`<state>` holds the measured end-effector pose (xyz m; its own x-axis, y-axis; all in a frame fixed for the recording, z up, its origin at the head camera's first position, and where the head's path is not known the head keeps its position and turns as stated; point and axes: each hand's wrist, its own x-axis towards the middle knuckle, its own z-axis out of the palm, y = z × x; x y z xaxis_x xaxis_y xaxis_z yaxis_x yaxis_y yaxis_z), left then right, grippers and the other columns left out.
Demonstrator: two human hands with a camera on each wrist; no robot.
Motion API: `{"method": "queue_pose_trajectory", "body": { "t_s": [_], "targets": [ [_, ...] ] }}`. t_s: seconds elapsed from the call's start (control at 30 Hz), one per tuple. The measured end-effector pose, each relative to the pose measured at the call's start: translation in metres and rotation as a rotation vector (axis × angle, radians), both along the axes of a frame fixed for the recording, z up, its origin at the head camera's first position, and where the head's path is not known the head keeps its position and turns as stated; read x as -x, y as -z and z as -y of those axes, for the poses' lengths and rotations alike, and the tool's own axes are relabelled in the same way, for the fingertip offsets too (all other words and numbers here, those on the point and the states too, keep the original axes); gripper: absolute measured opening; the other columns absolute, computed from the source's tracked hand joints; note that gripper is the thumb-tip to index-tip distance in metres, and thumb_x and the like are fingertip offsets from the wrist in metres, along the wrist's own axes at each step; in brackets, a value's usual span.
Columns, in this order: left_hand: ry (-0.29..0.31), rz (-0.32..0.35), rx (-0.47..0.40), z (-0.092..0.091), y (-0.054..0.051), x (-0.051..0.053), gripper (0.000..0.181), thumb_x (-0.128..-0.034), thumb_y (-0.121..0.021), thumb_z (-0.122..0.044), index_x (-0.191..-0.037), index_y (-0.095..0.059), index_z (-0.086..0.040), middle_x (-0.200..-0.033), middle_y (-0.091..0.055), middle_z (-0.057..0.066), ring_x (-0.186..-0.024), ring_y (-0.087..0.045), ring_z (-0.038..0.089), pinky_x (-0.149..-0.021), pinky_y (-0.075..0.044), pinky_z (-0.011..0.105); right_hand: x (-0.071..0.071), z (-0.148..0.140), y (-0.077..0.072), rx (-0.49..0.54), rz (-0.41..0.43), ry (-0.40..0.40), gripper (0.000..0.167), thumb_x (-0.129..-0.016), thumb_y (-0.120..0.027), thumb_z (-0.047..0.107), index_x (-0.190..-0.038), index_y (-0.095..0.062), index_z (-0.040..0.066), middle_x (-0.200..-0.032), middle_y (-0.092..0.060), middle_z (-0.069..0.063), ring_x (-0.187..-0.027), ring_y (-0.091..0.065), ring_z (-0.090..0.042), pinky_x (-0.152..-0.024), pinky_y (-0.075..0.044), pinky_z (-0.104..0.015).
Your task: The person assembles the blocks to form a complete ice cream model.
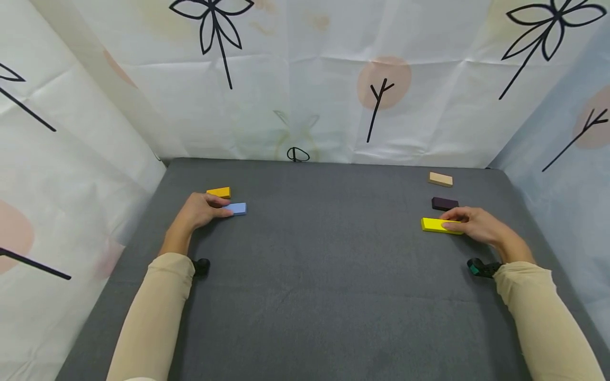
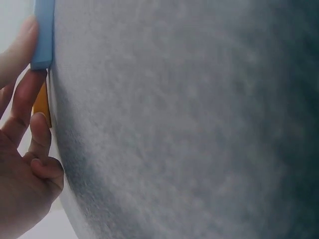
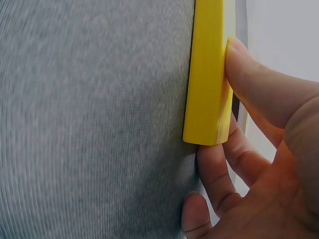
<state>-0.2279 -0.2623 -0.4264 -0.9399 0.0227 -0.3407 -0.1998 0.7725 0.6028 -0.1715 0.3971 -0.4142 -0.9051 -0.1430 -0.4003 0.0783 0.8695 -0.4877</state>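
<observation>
Head view: I watch both arms stretch forward over the gray tabletop (image 1: 305,264), set wide apart, beige sleeves (image 1: 151,317) pushed short of the wrists and a dark camera (image 1: 202,266) strapped inside each wrist. The left hand (image 1: 202,209) angles in from the left with its wrist bent, back up, fingers pointing right. It pinches the blue block (image 1: 237,209) at its left end, thumb on the near side and fingers on the far side. The orange block (image 1: 219,191) lies just beyond, partly covered by those fingers; I cannot tell whether they touch it. On the left wrist feed I see the thumb against the blue block, with the other fingers bent below its end.

Over on the right, the right hand (image 1: 473,223) mirrors that pose, wrist bent and fingers pointing left. It pinches the yellow block (image 1: 432,225) near its right end. My right wrist feed shows the thumb flat along one long side, the remaining fingers bent by the end. The yellow block lies lengthwise on the right part of the tabletop; just behind it is the black block (image 1: 445,203), and farther back the tan block (image 1: 440,180).
</observation>
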Motion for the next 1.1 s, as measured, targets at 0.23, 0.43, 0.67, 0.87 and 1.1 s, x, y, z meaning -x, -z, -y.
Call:
{"method": "queue_pose_trajectory", "body": {
  "t_s": [0.23, 0.43, 0.67, 0.87, 1.1],
  "targets": [
    [-0.011, 0.004, -0.013, -0.010, 0.003, 0.004, 0.051, -0.0881, -0.080, -0.040, -0.130, -0.072, -0.013, -0.140, -0.060, 0.020, -0.130, -0.049, 0.036, -0.115, -0.036, 0.056, 0.000, 0.007, 0.002, 0.013, -0.024, -0.021, 0.050, -0.104, -0.057, 0.040, -0.134, -0.060, 0.000, -0.126, -0.057, -0.025, -0.104, -0.051, -0.033, -0.079, -0.039, -0.032],
    [-0.012, -0.008, -0.011, -0.018, 0.004, 0.007, 0.047, -0.0887, -0.080, -0.038, -0.129, -0.073, -0.014, -0.137, -0.062, 0.019, -0.129, -0.050, 0.035, -0.114, -0.037, 0.054, -0.001, 0.016, 0.006, 0.039, -0.053, -0.035, 0.048, -0.104, -0.059, 0.038, -0.134, -0.061, 0.000, -0.127, -0.056, -0.024, -0.105, -0.049, -0.032, -0.081, -0.038, -0.034],
    [-0.022, -0.022, -0.036, -0.031, 0.006, 0.007, 0.045, -0.0888, -0.081, -0.034, -0.127, -0.073, -0.012, -0.129, -0.066, 0.019, -0.121, -0.055, 0.033, -0.110, -0.042, 0.052, -0.001, 0.028, 0.006, 0.049, -0.088, -0.061, 0.042, -0.104, -0.061, 0.033, -0.130, -0.064, 0.000, -0.124, -0.061, -0.023, -0.101, -0.049, -0.028, -0.079, -0.038, -0.032],
    [-0.020, -0.026, -0.052, -0.043, 0.004, 0.009, 0.043, -0.0896, -0.080, -0.031, -0.127, -0.074, -0.012, -0.128, -0.068, 0.017, -0.121, -0.058, 0.032, -0.108, -0.045, 0.050, -0.001, 0.037, 0.007, 0.056, -0.102, -0.070, 0.042, -0.103, -0.062, 0.033, -0.129, -0.065, 0.000, -0.124, -0.062, -0.022, -0.099, -0.050, -0.026, -0.079, -0.039, -0.031],
    [-0.038, -0.001, -0.080, -0.058, 0.003, 0.010, 0.042, -0.0899, -0.080, -0.029, -0.128, -0.073, -0.013, -0.135, -0.064, 0.016, -0.128, -0.055, 0.033, -0.111, -0.045, 0.049, 0.000, 0.044, 0.009, 0.090, -0.111, -0.095, 0.039, -0.103, -0.063, 0.030, -0.127, -0.067, 0.000, -0.121, -0.061, -0.021, -0.098, -0.051, -0.025, -0.079, -0.042, -0.031]
  ]
}}
